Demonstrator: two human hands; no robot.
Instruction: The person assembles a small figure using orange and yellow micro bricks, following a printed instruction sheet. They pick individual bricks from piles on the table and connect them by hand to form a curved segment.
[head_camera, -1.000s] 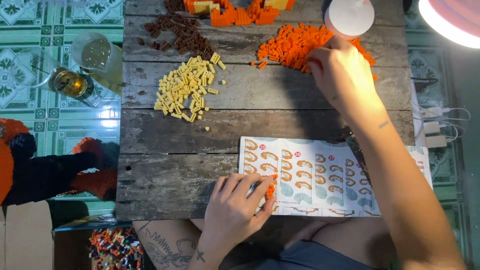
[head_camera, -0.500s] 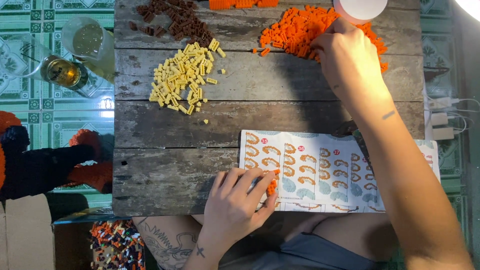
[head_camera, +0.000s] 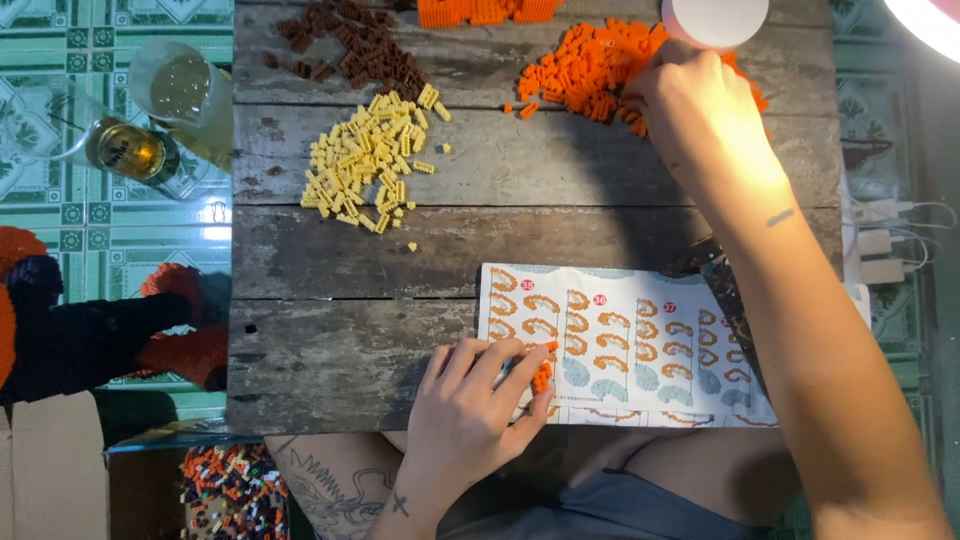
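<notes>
head cam | looks straight down | close above wooden table (head_camera: 340, 340)

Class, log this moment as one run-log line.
left hand: holds orange brick piece on instruction sheet | right hand: in orange bricks

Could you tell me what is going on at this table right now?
A person sits at a wooden table sorting tiny building bricks. The right hand reaches into the orange brick pile, while the left hand holds a small orange brick assembly on the instruction sheet. Yellow bricks and brown bricks lie in separate piles.
</notes>
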